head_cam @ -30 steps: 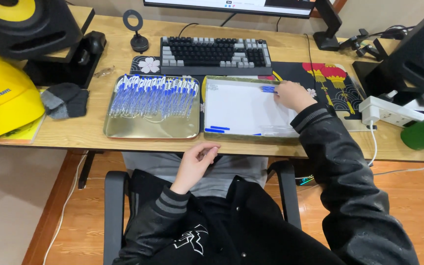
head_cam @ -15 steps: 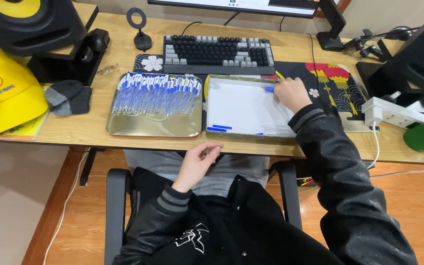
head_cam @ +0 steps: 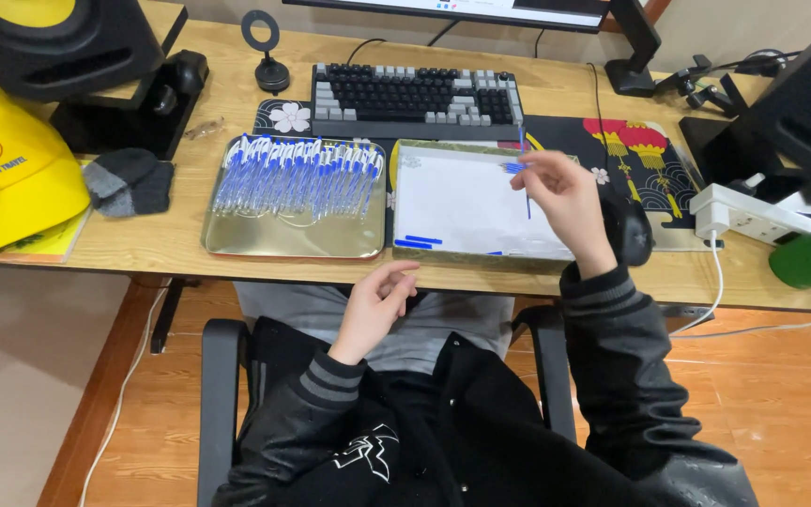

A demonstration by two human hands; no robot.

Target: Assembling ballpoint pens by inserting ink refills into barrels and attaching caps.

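Wooden worktop carries a grey-and-black keyboard, a shallow gold metal tray packed with blue-and-clear ballpoint pens, and just right of it a second tray lined with white paper with a few loose blue pen caps at its near edge. Right hand hovers over the paper tray's right side, fingers pinched on a thin blue pen refill hanging upright, with a blue cap at the fingertips. Left hand rests low over the lap below the worktop edge, fingers loosely curled and empty, near a black computer mouse only on the far side.
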